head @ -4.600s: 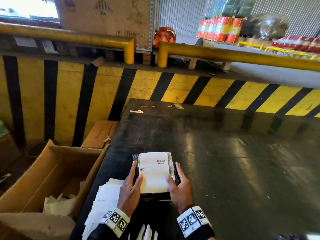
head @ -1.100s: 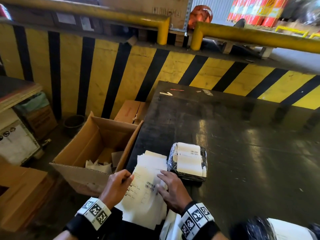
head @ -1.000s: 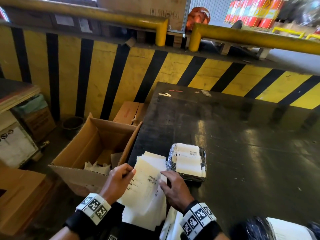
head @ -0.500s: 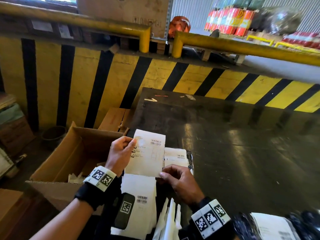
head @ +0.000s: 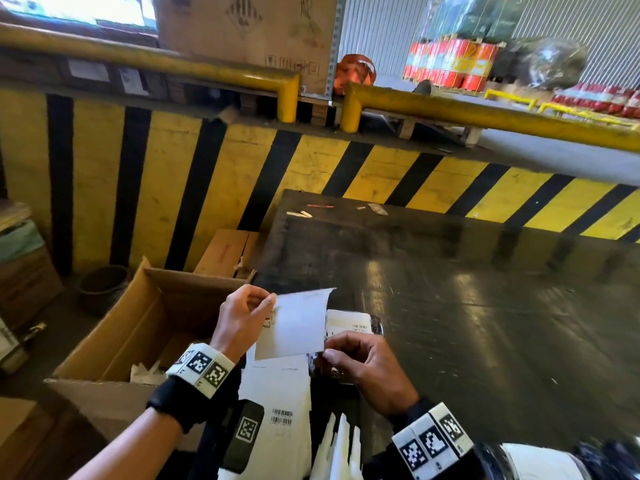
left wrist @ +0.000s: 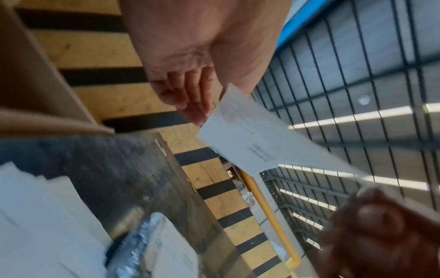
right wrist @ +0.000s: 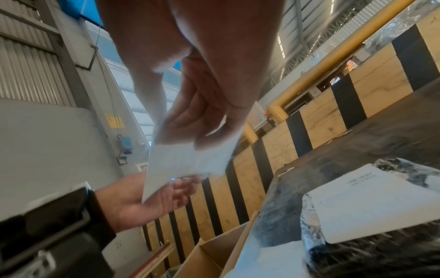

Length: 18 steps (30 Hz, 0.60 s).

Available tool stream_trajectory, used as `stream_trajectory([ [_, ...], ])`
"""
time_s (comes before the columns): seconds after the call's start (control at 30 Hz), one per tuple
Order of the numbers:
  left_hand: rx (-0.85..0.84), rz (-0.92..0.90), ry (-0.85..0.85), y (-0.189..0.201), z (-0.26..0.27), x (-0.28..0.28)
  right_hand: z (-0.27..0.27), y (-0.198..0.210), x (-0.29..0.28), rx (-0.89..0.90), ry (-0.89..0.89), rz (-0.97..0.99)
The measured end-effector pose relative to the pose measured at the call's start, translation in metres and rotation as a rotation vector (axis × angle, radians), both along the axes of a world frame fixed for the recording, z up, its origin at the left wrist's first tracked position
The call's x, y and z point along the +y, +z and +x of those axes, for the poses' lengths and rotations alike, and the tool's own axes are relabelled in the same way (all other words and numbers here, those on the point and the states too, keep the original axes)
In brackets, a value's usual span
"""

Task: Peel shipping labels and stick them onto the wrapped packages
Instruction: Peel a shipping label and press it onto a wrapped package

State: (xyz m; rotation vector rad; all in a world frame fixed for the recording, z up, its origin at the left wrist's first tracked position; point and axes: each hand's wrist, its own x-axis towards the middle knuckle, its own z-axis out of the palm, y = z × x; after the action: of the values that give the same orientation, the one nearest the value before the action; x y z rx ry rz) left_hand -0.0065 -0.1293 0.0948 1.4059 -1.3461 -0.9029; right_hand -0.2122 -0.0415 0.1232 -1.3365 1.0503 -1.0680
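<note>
**Fingers of both hands pinch one label sheet held up over the table edge**

Fingers (head: pixel 258 299) of the left hand (head: pixel 239 320) are curled, thumb and forefinger pinching the upper left edge of the white rectangular shipping label sheet (head: pixel 294 327). Right hand (head: pixel 367 367) also curled, fingertips pinching the sheet's lower right corner. Sheet is off the table, blank side to the head camera, top right corner curling. Whether label and backing are already splitting: cannot tell, blurred. Left wrist view shows the printed side (left wrist: pixel 252 146) with faint text, the left fingers (left wrist: pixel 190 97) at its top edge.

Just below the hands, the white stack of label sheets (head: pixel 277 410) lies at the near left edge of the dark glossy table (head: pixel 485 323). Just behind the held sheet, touching the table, sits the black plastic-wrapped package (head: pixel 375 323), white label (head: pixel 348 323) already stuck on top; right wrist view shows it too (right wrist: pixel 381 244). Second wrapped package with a white label (head: pixel 540 462) at the near right corner, partly cut off.

Left of the table, open brown cardboard box (head: pixel 138 323) holds white paper scraps. Farther back, yellow-and-black striped barrier wall (head: pixel 173 174), yellow pipe rail (head: pixel 485 116) above.

Versus half a second ago: then the sheet's printed face was toward the camera, now the blank side is; right hand has shifted up to the lower corner. Labelled package has not moved.
</note>
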Motion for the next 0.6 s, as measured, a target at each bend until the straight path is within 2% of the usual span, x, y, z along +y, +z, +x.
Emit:
stream_trajectory([
  [0.07,-0.022,0.011,0.007,-0.002,0.000,0.001,0.002,0.005,-0.003,-0.031,-0.001,-0.011],
  [0.17,0.094,0.107,-0.078,-0.004,-0.013,0.011,0.008,0.003,-0.012,-0.027,-0.002,-0.005],
  [0.27,0.138,0.169,-0.196,-0.018,-0.040,0.030,0.016,-0.014,-0.017,0.010,0.011,0.054],
  [0.4,0.165,0.244,-0.238,-0.034,-0.052,0.043,0.019,-0.037,-0.020,-0.008,-0.004,0.119],
  [0.5,0.134,0.249,-0.239,-0.040,-0.049,0.045,0.014,-0.047,-0.020,0.006,-0.035,0.157],
  [0.6,-0.021,0.176,-0.149,-0.056,-0.041,0.038,0.002,-0.064,-0.025,0.190,-0.238,0.116],
])
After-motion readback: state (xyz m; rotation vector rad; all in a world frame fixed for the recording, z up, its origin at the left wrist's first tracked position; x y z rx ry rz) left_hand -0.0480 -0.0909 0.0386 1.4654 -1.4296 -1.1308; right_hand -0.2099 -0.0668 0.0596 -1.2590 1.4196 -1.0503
